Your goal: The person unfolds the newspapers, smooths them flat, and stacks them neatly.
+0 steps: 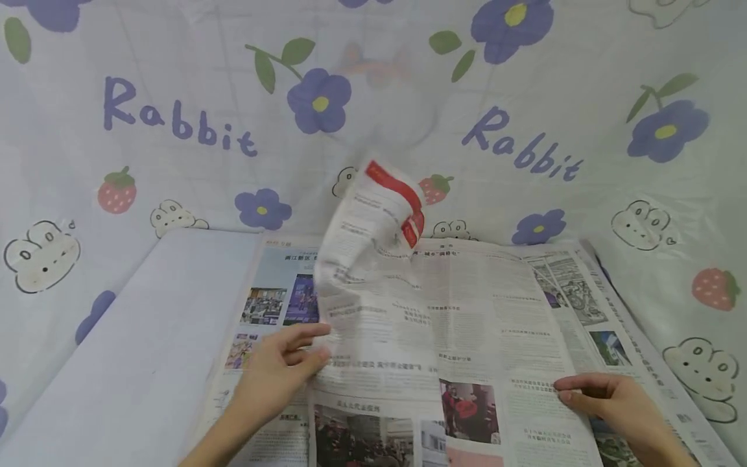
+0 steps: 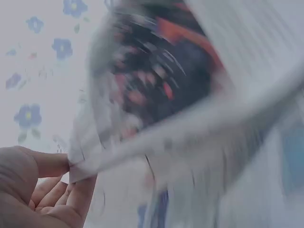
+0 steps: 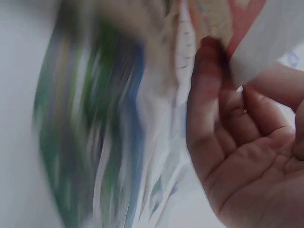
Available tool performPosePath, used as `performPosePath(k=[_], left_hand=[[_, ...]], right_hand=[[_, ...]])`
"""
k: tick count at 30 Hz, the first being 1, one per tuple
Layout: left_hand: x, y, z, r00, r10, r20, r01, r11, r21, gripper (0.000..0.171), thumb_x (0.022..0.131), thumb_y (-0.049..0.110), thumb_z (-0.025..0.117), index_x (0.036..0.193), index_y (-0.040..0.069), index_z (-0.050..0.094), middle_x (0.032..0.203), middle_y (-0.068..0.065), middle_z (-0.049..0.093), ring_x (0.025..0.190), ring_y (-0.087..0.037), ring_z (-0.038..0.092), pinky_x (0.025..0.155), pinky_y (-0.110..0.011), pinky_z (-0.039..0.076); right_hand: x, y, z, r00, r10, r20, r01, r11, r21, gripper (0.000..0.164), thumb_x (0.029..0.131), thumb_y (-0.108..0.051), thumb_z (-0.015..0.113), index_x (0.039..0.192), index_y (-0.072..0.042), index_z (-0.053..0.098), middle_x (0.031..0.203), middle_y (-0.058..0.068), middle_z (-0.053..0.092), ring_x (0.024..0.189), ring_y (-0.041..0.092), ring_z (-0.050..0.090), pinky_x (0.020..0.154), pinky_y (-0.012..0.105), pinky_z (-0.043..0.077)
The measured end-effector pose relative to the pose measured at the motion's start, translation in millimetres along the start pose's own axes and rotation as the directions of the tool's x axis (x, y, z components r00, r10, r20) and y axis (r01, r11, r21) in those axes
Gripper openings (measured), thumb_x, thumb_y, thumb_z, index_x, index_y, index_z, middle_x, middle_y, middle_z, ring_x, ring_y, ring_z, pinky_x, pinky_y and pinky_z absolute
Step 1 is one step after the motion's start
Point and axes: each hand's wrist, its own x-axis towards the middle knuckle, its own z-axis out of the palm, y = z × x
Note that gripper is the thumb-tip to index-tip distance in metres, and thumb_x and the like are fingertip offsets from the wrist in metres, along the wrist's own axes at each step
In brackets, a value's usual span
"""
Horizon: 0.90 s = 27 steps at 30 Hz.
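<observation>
A newspaper sheet [image 1: 379, 337] is lifted between the two hands in the head view, its upper left part curling over and showing a red band. The left hand [image 1: 280, 360] pinches the sheet's left edge between thumb and fingers; the left wrist view shows that hand [image 2: 50, 185] gripping a corner of the blurred paper [image 2: 199, 128]. On the other side, the right hand [image 1: 621, 405] pinches the right edge. Up close, the right hand [image 3: 237, 128] holds the paper [image 3: 259, 50] between thumb and index finger, with blurred pages hanging alongside.
More newspaper pages [image 1: 583, 311] lie spread beneath the held sheet, reaching out on both sides. They rest on a white tabletop [image 1: 146, 337]. Behind the table hangs a curtain [image 1: 385, 39] printed with flowers, rabbits and strawberries.
</observation>
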Motion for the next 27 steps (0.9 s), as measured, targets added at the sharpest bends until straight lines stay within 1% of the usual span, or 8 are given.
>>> performPosePath(k=[2,6,10,15,18,23,25,27], left_hand=[[-3.6,-6.6,-23.3,0.997,-0.068,-0.03,0.068,0.998,-0.002,0.038,0.087,0.026,0.078,0.122,0.014,0.069,0.123,-0.014,0.064,0.102,-0.025,0.067,0.077,-0.032,0.056],[-9.4,-21.8,-63.4,0.988,-0.142,-0.065,0.142,0.99,-0.005,0.047,0.088,0.031,0.077,0.127,0.009,0.064,0.129,-0.016,0.06,0.111,-0.03,0.063,0.078,-0.033,0.056],[-14.7,-34.5,-88.5,0.979,-0.193,-0.06,0.192,0.981,-0.025,0.054,0.088,0.033,0.076,0.133,0.006,0.06,0.136,-0.02,0.054,0.112,-0.029,0.062,0.079,-0.033,0.056],[-19.5,-49.8,-104.3,0.964,-0.263,-0.036,0.262,0.964,-0.043,0.057,0.088,0.031,0.076,0.135,0.005,0.058,0.136,-0.021,0.054,0.1,-0.022,0.067,0.075,-0.035,0.057],[-21.1,-60.1,-110.9,0.949,-0.315,-0.006,0.315,0.949,-0.026,0.056,0.088,0.028,0.077,0.134,0.003,0.058,0.128,-0.02,0.06,0.093,-0.023,0.069,0.07,-0.036,0.057],[-19.5,-73.5,-119.4,0.924,-0.378,0.051,0.374,0.924,0.073,0.054,0.084,0.027,0.08,0.127,-0.001,0.061,0.105,-0.011,0.07,0.081,-0.024,0.066,0.063,-0.037,0.055],[-18.4,-77.5,-122.4,0.919,-0.388,0.067,0.38,0.919,0.107,0.055,0.083,0.028,0.081,0.124,-0.002,0.062,0.1,-0.01,0.071,0.079,-0.024,0.065,0.064,-0.036,0.055],[-17.7,-80.9,-126.3,0.919,-0.386,0.084,0.373,0.918,0.133,0.055,0.082,0.028,0.082,0.123,-0.002,0.062,0.097,-0.009,0.071,0.078,-0.023,0.064,0.064,-0.035,0.055]], right_hand=[[5,9,-15,0.999,-0.018,0.031,0.017,1.0,0.009,0.031,0.09,-0.022,0.074,0.114,-0.002,0.072,0.104,0.009,0.07,0.089,0.025,0.066,0.076,0.04,0.054],[18,26,-43,0.999,0.002,0.044,-0.005,0.998,0.065,0.028,0.09,-0.021,0.074,0.112,-0.004,0.072,0.103,0.007,0.071,0.088,0.026,0.067,0.072,0.04,0.055],[26,39,-63,0.998,0.053,0.027,-0.055,0.993,0.103,0.026,0.089,-0.017,0.075,0.111,-0.003,0.07,0.102,0.009,0.071,0.088,0.031,0.067,0.072,0.044,0.055],[32,49,-78,0.997,0.032,0.072,-0.038,0.996,0.086,0.026,0.089,-0.012,0.074,0.113,-0.003,0.068,0.102,0.009,0.07,0.09,0.031,0.068,0.073,0.044,0.055],[37,55,-83,0.995,0.016,0.102,-0.024,0.997,0.075,0.026,0.089,-0.012,0.074,0.113,-0.004,0.068,0.102,0.008,0.071,0.089,0.03,0.068,0.072,0.044,0.055],[45,64,-90,0.996,0.034,0.085,-0.042,0.994,0.096,0.021,0.087,-0.006,0.075,0.107,-0.005,0.071,0.099,0.008,0.071,0.087,0.032,0.068,0.072,0.046,0.055],[48,67,-93,0.996,0.041,0.075,-0.048,0.994,0.096,0.02,0.086,-0.005,0.074,0.106,-0.004,0.071,0.099,0.009,0.07,0.086,0.033,0.067,0.073,0.047,0.055],[50,69,-97,0.997,0.052,0.057,-0.057,0.995,0.086,0.022,0.084,-0.004,0.076,0.106,-0.002,0.07,0.099,0.011,0.07,0.086,0.034,0.066,0.073,0.048,0.055]])
